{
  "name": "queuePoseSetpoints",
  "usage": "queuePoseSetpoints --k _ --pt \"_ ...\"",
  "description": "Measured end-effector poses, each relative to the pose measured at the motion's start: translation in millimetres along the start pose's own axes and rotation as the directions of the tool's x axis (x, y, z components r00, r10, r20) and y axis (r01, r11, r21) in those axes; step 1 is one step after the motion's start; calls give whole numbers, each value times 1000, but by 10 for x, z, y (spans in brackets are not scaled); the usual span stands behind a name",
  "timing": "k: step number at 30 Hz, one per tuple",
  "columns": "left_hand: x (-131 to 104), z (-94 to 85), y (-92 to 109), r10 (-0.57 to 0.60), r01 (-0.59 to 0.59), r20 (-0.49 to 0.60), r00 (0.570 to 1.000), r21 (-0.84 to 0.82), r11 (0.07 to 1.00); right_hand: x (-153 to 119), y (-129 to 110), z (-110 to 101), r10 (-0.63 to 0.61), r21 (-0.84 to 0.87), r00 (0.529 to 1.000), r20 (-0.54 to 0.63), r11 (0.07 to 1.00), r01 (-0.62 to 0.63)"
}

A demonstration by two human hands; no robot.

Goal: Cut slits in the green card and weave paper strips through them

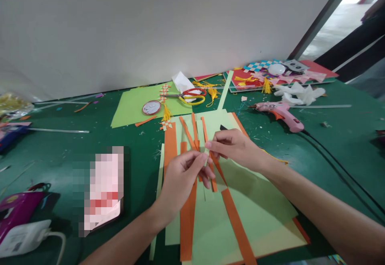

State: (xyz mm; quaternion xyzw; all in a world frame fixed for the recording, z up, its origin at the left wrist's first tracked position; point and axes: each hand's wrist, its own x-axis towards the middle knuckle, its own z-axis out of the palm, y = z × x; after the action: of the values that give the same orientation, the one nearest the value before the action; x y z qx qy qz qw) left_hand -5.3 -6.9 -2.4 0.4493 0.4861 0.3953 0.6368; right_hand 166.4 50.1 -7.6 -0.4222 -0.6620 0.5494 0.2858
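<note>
My left hand (185, 174) and my right hand (233, 144) meet over the stacked paper, fingertips pinched on a small pale green paper strip (206, 156). Part of the strip is hidden behind my fingers. Beneath them, orange paper strips (189, 225) lie crossed with pale green ones on light green sheets (261, 213). Another long orange strip (237, 227) slants toward the front edge. A small woven orange-and-white paper piece (166, 125) rests at the stack's upper left corner.
Red and yellow scissors (192, 96), a round tin (151, 107) and a yellow tassel (166, 113) lie on a green sheet (124, 108) behind. At right is a pink glue gun (279, 112) with a black cord. A phone (105, 192) and a purple tool (21, 210) lie left.
</note>
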Motion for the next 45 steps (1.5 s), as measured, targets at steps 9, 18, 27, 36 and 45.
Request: queuePoseSetpoints --k 9,18,27,36,45 --pt "-30 26 41 5 -1 -53 999 73 997 -9 24 27 -65 -5 998 -12 998 65" --pt "-6 18 -5 -21 22 -42 999 5 1000 -7 52 47 -80 -7 995 -57 997 80" --pt "20 -16 -57 -63 101 139 988 -293 951 -18 -9 -13 -59 244 993 104 969 32" --pt "29 -9 -49 -99 137 191 977 -200 970 -16 14 -18 -54 277 991 124 961 17" --pt "-23 34 35 -19 16 95 995 27 999 -14 -8 -29 25 147 994 102 988 -40"
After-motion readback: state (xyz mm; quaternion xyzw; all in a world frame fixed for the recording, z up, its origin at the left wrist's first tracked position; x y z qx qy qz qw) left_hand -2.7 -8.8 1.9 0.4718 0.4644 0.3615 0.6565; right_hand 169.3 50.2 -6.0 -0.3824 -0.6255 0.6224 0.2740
